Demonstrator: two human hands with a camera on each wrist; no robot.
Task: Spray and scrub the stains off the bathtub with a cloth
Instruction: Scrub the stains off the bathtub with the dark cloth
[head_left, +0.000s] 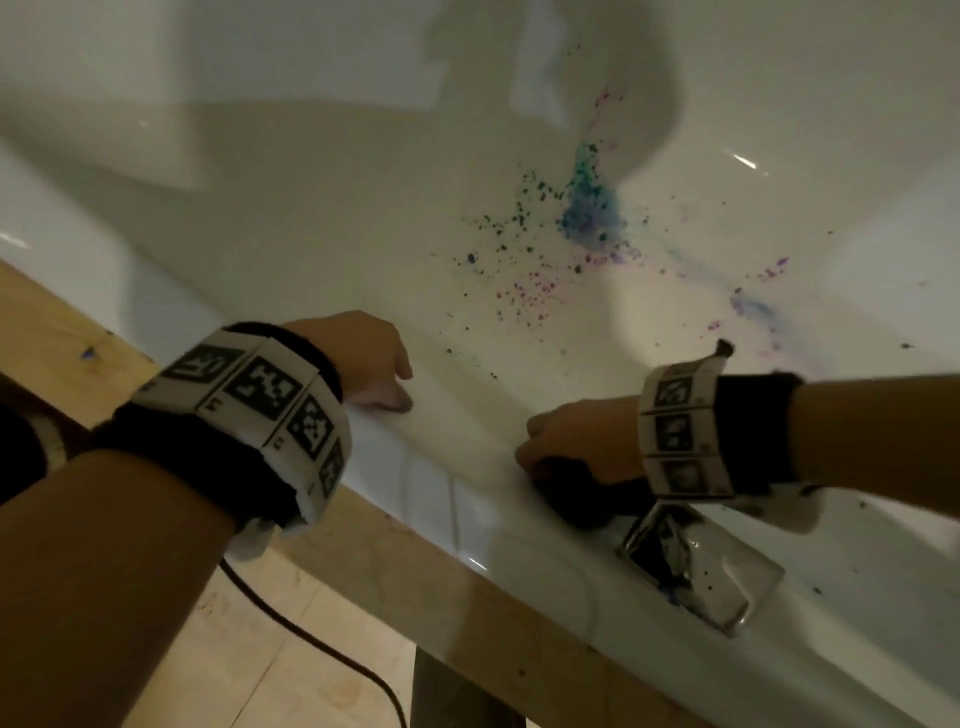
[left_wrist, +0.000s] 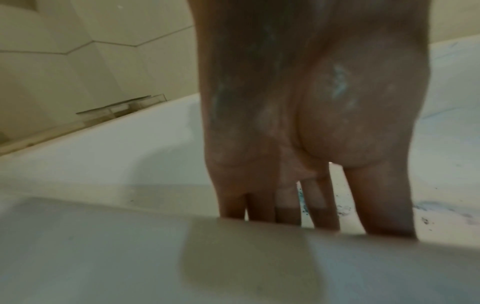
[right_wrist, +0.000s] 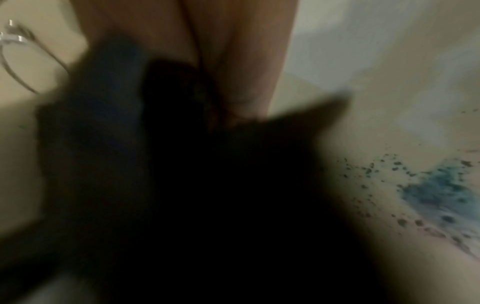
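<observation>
The white bathtub (head_left: 260, 218) carries blue, purple and dark speckled stains (head_left: 589, 213) on its floor, with a fainter blue streak (head_left: 753, 304) further right. My left hand (head_left: 400, 387) rests on the near rim (head_left: 426, 483), and its straight fingers (left_wrist: 324, 205) reach over the edge (left_wrist: 233, 257) into the tub. It holds nothing. My right hand (head_left: 540, 457) grips a bunched dark cloth (head_left: 576, 501) against the inner edge of the rim. In the right wrist view the cloth (right_wrist: 207, 185) is blurred and fills most of the picture, with the blue stain (right_wrist: 441, 195) to its right.
A chrome fitting (head_left: 691, 566) is set into the rim just right of the cloth. A wooden frame (head_left: 467, 597) runs along the tub's outer side, and a black cable (head_left: 311, 639) lies on the floor below it. Tiled walls (left_wrist: 78, 51) stand beyond the tub.
</observation>
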